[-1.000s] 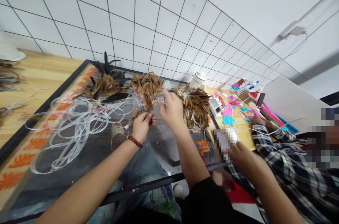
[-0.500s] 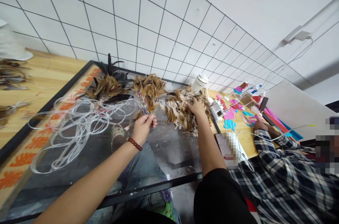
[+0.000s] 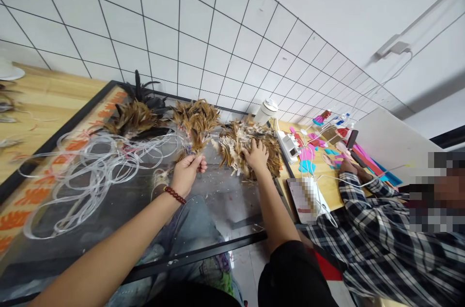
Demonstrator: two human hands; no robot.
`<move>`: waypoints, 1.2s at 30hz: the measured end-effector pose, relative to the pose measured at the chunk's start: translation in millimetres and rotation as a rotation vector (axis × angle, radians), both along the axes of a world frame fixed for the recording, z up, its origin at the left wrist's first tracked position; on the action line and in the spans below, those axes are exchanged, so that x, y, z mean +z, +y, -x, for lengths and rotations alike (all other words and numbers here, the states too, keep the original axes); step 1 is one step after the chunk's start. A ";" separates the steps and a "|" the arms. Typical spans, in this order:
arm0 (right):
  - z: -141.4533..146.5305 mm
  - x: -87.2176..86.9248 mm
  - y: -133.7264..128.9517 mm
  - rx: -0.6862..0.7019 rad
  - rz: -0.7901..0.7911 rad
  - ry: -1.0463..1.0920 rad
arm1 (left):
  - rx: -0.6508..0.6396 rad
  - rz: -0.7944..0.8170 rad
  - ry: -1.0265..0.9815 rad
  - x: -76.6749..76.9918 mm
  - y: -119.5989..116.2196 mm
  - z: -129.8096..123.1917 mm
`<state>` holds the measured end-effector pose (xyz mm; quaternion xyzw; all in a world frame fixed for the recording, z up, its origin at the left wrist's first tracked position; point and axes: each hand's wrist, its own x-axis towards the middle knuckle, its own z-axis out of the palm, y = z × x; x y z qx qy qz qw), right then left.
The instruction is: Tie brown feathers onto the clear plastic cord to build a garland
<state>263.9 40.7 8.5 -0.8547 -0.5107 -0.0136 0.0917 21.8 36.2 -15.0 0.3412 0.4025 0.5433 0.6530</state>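
My left hand [image 3: 188, 173] is closed in a pinch, its knuckles toward me, with a small bunch of brown feathers [image 3: 199, 139] rising from the fingertips. Just behind it, a fuller bunch of brown feathers [image 3: 194, 115] lies on the glass tabletop. My right hand [image 3: 257, 156] rests on a loose pile of brown and cream feathers [image 3: 234, 145], fingers spread and touching it. Whether any feather sits under those fingers is hidden. Another feather bunch [image 3: 134, 118], with black plumes behind it, is farther left.
Coiled clear tubing [image 3: 98, 171] spreads over the left of the dark-framed glass. A white lidded cup [image 3: 266, 111] and a power strip [image 3: 289, 146] stand beyond the feather pile. At right, a co-worker in a plaid sleeve [image 3: 350, 195] handles things near colored pieces [image 3: 308, 166].
The whole view has shifted slightly. My right hand has moved toward the near middle of the feather pile, fingers spread. My left hand keeps its pinch.
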 end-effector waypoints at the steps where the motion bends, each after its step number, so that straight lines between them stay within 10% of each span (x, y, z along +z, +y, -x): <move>1: -1.0 5.8 -3.0 0.009 -0.031 -0.003 | -0.001 0.000 -0.001 0.4 -0.1 0.0; 8: 25.8 44.2 -22.5 0.242 -0.345 -0.099 | 0.003 -0.001 -0.002 -1.0 0.6 -0.8; 20: 72.1 5.5 -4.3 0.329 0.019 -0.206 | 0.003 -0.004 0.005 -2.5 0.1 -0.2; 36: 55.2 10.3 -37.8 0.584 -0.244 -0.024 | -0.008 -0.007 -0.020 -2.5 -0.3 -0.4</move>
